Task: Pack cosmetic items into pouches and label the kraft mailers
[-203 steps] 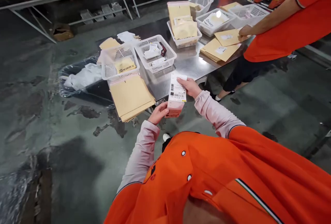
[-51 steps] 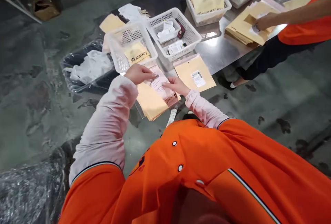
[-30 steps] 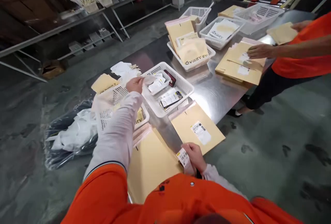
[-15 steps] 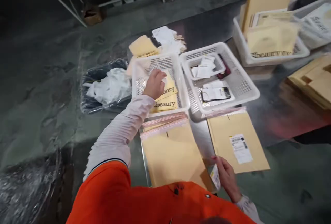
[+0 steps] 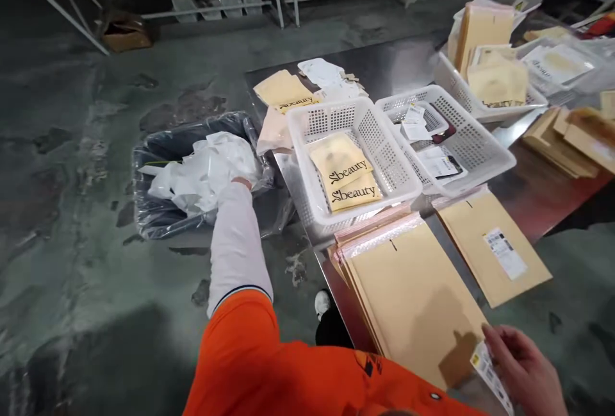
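Your left hand (image 5: 243, 182) has moved from the white perforated plastic basket (image 5: 300, 153) to the heap of crumpled white sheets (image 5: 206, 166) in the dark, clear-plastic-lined bin (image 5: 161, 152). Your right hand (image 5: 523, 365) stays by the near right corner of the stack of flat tan padded envelopes (image 5: 413, 294) on the shiny metal surface (image 5: 516, 198), its grip narrow on a printed white label strip (image 5: 491, 374). You seem to be discarding waste; the next move would call for bringing your left hand back towards the strip, above the top envelope (which shows no label). Your left fingers are hidden, so whether that grip is wide, narrow or holding something can't be told. Your right wrist and the strip's lower end are cut off; its print is unreadable.
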### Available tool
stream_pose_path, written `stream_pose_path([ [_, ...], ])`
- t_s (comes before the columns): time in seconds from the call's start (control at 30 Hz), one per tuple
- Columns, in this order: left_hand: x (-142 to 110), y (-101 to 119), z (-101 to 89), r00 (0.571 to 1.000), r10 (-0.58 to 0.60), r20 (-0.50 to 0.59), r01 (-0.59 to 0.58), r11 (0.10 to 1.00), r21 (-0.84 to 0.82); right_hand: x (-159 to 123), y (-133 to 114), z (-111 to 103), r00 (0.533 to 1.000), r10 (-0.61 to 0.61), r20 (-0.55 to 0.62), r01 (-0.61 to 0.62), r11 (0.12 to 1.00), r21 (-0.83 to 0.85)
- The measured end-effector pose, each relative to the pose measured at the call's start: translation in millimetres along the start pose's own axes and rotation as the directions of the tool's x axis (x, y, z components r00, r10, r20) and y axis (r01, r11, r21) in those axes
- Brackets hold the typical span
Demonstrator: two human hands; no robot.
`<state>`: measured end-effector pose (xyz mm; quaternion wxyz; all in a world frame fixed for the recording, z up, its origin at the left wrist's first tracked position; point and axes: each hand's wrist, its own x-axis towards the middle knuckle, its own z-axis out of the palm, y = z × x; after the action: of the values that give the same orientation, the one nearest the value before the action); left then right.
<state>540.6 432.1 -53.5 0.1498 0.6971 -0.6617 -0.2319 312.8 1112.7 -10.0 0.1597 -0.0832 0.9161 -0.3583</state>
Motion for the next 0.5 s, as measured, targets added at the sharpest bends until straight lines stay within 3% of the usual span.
stream_pose_path([
  [0.1, -30, 0, -9.0, 0.999, 0.045, -0.024, -0.045, 0.999, -0.013, -10, -22, -2, 0.994, 0.096, 0.055, -0.094, 0.995, -0.031],
  [0.17, -75, 7, -24.6, 0.989, 0.125, -0.073, -0.129, 0.991, -0.043, -13, -32, -2, 0.997, 0.049, 0.06, -0.05, 0.999, 0.013],
  [0.23, -142, 17, -40.3, 0.961, 0.268, -0.07, -0.276, 0.95, -0.149, -15, -41, 0, 0.996, -0.021, 0.086, 0.01, 0.992, 0.127],
  [0.3, -228, 31, -48.6, 0.904, 0.417, 0.096, -0.36, 0.862, -0.358, -16, -53, 2, 0.987, -0.089, 0.137, 0.048, 0.959, 0.28],
  [0.33, -274, 40, -49.1, 0.841, 0.492, 0.228, -0.347, 0.811, -0.471, -16, -60, 1, 0.976, -0.133, 0.171, 0.066, 0.935, 0.349],
  [0.4, -364, 61, -43.8, 0.62, 0.601, 0.504, -0.199, 0.742, -0.64, -14, -75, -7, 0.927, -0.273, 0.257, 0.138, 0.887, 0.441],
  [0.47, -441, 85, -33.9, 0.394, 0.604, 0.693, 0.034, 0.744, -0.668, -8, -84, -21, 0.827, -0.445, 0.344, 0.25, 0.838, 0.485],
  [0.5, -473, 97, -28.5, 0.307, 0.585, 0.75, 0.135, 0.753, -0.643, -3, -86, -30, 0.758, -0.521, 0.391, 0.292, 0.808, 0.512],
])
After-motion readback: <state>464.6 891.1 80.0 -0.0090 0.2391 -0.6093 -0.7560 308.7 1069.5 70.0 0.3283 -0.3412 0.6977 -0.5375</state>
